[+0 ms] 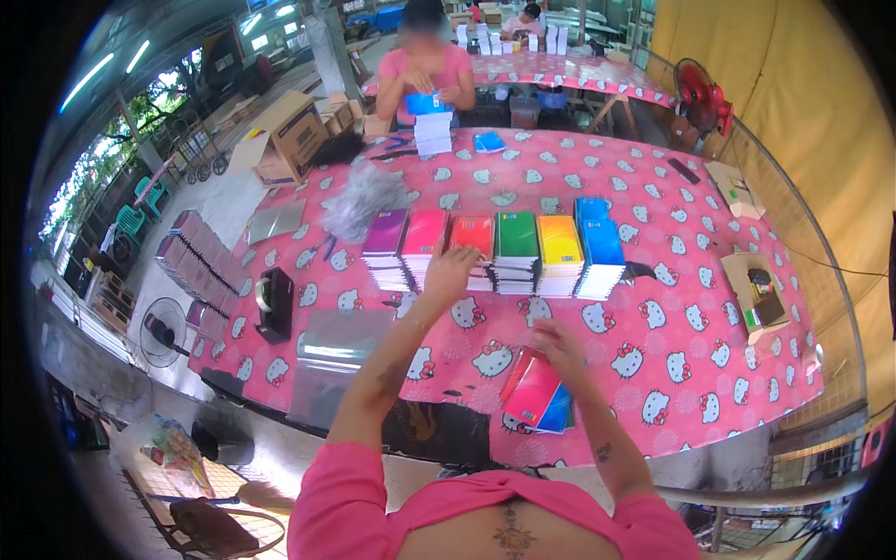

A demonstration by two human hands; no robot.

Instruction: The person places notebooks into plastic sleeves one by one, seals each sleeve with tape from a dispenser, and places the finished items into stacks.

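Note:
Across the table runs a row of spiral notebook stacks: purple (385,231), pink (426,231), red (473,235), green (515,235), yellow (559,241) and blue (602,245). My left hand (452,269) reaches over the near edge of the red stack, its fingers spread and touching the top notebook. Closer to me, my right hand (560,351) pinches the upper edge of a red notebook (519,371). That notebook overlaps a pink notebook (535,399) and a blue notebook (558,413) in a fanned pile. My right fingertips are partly hidden.
A black tape dispenser (274,306) and clear plastic sheets (341,359) lie on the left. Crumpled plastic (364,203) sits behind the row. Across the table, a person (425,79) handles a blue notebook above a white stack (433,135). Open cardboard boxes (754,297) stand right.

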